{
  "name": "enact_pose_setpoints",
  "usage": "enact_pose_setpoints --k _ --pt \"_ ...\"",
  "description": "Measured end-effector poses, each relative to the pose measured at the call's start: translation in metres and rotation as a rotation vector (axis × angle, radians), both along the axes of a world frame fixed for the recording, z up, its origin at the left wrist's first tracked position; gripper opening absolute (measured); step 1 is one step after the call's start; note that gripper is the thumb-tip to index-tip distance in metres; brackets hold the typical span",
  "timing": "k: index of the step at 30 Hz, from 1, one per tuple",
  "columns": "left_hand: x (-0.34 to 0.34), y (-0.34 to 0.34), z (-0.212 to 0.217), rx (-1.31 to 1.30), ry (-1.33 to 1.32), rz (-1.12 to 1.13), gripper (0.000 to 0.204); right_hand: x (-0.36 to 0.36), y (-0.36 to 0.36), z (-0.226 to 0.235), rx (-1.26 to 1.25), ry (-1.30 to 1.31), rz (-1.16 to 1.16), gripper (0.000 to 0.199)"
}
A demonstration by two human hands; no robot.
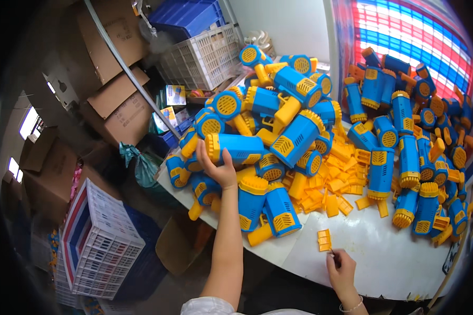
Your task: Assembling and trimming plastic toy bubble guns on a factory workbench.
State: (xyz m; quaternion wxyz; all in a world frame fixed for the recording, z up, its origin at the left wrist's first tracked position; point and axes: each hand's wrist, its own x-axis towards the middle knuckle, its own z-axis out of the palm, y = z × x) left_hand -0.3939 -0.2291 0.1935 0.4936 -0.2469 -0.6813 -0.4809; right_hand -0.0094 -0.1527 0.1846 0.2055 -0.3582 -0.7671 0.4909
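My left hand [217, 167] reaches into a large heap and has its fingers and thumb around the yellow end of a blue and yellow toy bubble gun [240, 148]. That gun lies sideways on top of the others. At the front of the table, my right hand [342, 270] is closed in a pinch on a thin, dark tool, mostly hidden by the fingers. The tool's tip is beside a small yellow plastic cover [325, 240] lying on the white table [305, 252]. Beyond it spreads a pile of similar yellow covers [328, 178].
More toy bubble guns [381, 173] are heaped along the right side, by a striped sheet [410, 42]. White plastic crates stand at the back [199, 58] and lower left [108, 241]. Cardboard boxes [123, 115] and a tied green bag [142, 165] are left of the table.
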Motion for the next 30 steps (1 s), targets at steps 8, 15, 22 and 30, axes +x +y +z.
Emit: enact_pose_setpoints --k 8,15,22,30 --pt "-0.072 0.024 -0.001 0.08 -0.092 -0.002 0.052 -0.204 0.076 0.02 0.658 0.197 0.02 0.089" --pt "-0.112 0.03 -0.03 -0.048 -0.067 -0.011 0.052 -0.296 0.09 -0.022 0.788 0.073 0.072 0.105" --pt "-0.16 0.089 -0.022 -0.116 -0.011 0.185 0.051 -0.36 0.144 -0.011 0.742 -0.014 0.135 0.101" --pt "-0.115 0.06 -0.013 -0.439 -0.155 0.135 0.061 -0.299 0.159 0.009 0.489 -0.079 0.276 0.081"
